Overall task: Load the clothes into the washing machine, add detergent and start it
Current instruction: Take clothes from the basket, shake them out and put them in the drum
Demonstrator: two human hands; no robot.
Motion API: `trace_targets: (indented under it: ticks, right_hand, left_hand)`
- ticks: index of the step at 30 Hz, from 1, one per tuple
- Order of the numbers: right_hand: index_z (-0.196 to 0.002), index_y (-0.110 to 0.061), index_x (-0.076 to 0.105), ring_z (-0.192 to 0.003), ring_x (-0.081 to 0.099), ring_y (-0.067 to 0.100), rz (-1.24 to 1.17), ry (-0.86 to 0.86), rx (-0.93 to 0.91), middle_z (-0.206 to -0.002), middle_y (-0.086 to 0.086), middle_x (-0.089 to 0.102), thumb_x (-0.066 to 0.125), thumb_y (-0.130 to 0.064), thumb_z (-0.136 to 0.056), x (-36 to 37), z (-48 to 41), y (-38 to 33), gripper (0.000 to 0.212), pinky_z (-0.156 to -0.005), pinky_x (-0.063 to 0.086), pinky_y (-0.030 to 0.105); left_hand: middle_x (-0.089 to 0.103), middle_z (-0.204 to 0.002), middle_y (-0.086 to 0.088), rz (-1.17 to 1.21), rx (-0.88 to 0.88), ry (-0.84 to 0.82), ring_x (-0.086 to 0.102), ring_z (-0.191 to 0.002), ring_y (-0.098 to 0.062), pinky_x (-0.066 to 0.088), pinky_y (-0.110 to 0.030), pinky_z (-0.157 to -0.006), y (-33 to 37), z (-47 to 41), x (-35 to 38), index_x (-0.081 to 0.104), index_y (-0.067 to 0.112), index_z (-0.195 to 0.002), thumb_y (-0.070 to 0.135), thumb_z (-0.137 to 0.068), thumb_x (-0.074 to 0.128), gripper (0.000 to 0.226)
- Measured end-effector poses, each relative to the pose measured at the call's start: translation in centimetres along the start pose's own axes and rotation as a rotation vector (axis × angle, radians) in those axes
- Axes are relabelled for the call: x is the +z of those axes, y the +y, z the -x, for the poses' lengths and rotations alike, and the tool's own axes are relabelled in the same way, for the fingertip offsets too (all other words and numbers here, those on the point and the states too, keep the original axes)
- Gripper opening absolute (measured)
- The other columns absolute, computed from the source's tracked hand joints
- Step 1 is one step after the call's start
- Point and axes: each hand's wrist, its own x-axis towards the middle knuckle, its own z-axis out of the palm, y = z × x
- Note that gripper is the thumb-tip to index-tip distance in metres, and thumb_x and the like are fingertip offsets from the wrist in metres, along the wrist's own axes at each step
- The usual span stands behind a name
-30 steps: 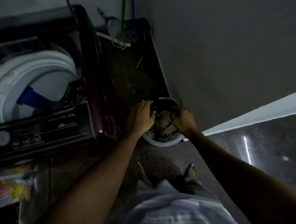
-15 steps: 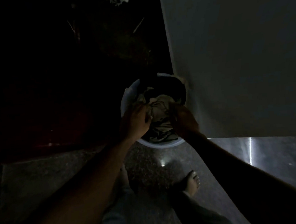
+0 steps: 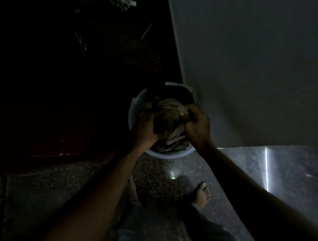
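A: Which step is in hand here?
B: Loading, and early in it, I'd say. The clothes (image 3: 168, 119), an olive-brown bundle, lie inside the pale bucket (image 3: 172, 155), and both hands are on them

A: Holding them, or only touching?
B: Holding. The left hand (image 3: 144, 133) has its fingers curled into the cloth at the bucket's left side. The right hand (image 3: 198, 126) clutches it at the bucket's right side, thumb laid over a fold. Neither is slack

A: And the washing machine?
B: I can't make it out. Left of the bucket and beyond it everything is near black. Right of the bucket stands a grey wall (image 3: 253, 58), close against the rim; whether they touch I can't tell

A: So what does the next move call for?
B: Judging by the grip, lifting the bundle clear of the bucket in one armful, minding any trailing end that might catch the rim or drag on the speckled floor (image 3: 158, 178) in front of the bucket, then carrying it to the drum. Detergent and start are not yet done, as far as this shows

A: Any brand, label or writing?
B: None that can be read on the bucket, the cloth or the wall, and it's too dim for small print
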Motion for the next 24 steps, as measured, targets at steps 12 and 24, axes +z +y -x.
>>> trace_targets:
  ticks: [12,24]
  right_hand:
    - [-0.088,-0.017,0.06,-0.081,0.061,0.008,-0.513,-0.001,-0.152,-0.086,0.002,0.064,0.05,-0.003,-0.093,-10.2,4.7,-26.8,0.018,-0.073,0.049,0.024]
    - [-0.107,-0.019,0.056,-0.094,0.062,0.019,-0.771,0.083,-0.112,-0.107,0.007,0.064,0.046,-0.011,-0.099,-15.8,6.0,-39.5,0.015,-0.076,0.055,0.034]
  left_hand:
    - [0.051,-0.14,0.006,0.323,0.066,0.069,0.048,-0.127,-0.009,0.039,-0.022,-0.101,17.8,7.4,-19.3,0.046,0.023,-0.142,0.036,-0.069,0.087,0.085]
    - [0.061,-0.129,0.004,0.544,0.23,0.231,0.058,-0.116,-0.008,0.048,-0.021,-0.095,28.8,12.5,-30.4,0.056,0.02,-0.136,0.025,-0.091,0.067,0.047]
